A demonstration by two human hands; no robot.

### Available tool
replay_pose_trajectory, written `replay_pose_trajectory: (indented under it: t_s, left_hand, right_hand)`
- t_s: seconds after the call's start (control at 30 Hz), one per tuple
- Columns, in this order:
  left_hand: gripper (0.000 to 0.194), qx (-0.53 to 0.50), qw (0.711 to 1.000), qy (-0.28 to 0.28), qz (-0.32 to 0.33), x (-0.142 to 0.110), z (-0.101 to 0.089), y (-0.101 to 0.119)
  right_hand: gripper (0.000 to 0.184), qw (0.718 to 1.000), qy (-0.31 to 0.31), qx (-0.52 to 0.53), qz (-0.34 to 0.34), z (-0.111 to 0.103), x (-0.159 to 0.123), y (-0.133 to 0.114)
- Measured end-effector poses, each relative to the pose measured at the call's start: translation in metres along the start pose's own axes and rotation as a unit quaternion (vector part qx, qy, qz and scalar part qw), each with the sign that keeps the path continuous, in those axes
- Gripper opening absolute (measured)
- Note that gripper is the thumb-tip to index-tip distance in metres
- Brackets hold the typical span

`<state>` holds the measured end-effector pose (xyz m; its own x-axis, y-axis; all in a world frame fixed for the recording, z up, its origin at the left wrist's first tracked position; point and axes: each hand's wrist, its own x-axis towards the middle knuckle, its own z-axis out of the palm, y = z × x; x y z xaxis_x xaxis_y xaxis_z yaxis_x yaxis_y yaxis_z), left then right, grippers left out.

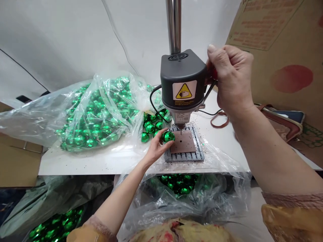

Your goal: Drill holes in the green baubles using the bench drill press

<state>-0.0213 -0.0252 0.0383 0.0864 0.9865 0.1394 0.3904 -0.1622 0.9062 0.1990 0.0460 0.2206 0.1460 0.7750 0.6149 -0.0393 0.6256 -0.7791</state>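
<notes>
Ball [168, 136] between the fingers of the left hand [158, 144], beside the bit [181, 132] of 1 drill press [183, 72].
The left thumb and fingers are parted only as much as the green, shiny ball needs, and they hold it from its left side; the ball is at the left edge of the brown board [186, 145], and I cannot tell if it touches this board. The right hand [233, 74] is folded around the red handle [214, 73], at the right of the drill press, with the thumb on the upper side. The board lies on the slotted base [184, 157] and has 1 dark hole [181, 141]. Loose balls [150, 128] lie to the left, next to the clear bag [93, 114], which contains many more.
</notes>
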Motion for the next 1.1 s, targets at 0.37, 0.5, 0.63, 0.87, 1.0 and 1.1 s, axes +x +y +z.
replay_pose_trajectory:
  t_s: [0.37, 0.5, 0.63, 0.87, 1.0, 1.1]
  left_hand:
    - [0.073, -0.322, 0.934, -0.069, -0.14, 0.013, 0.022, -0.007]
    - [0.075, -0.288, 0.943, -0.044, -0.161, 0.017, 0.025, -0.011]
    - [0.069, -0.264, 0.952, -0.024, -0.155, 0.02, 0.03, -0.018]
    - [0.06, -0.205, 0.973, -0.034, -0.097, 0.024, 0.039, -0.017]
    - [0.061, -0.175, 0.981, -0.042, -0.068, 0.024, 0.044, -0.017]
    - [0.062, -0.059, 0.996, -0.054, -0.043, 0.021, 0.046, -0.017]
  right_hand:
    - [0.047, 0.999, 0.027, 0.027, 0.006, 0.003, 0.002, -0.001]
    - [0.047, 0.999, 0.011, 0.028, 0.032, 0.002, 0.005, 0.0]
    - [0.047, 0.998, -0.002, 0.055, 0.043, 0.002, 0.004, -0.001]
    - [0.046, 0.996, -0.001, 0.065, 0.068, 0.001, 0.004, -0.002]
    - [0.047, 0.996, -0.005, 0.061, 0.059, 0.002, 0.003, -0.002]
    - [0.046, 0.996, 0.0, 0.061, 0.065, 0.002, 0.003, -0.002]
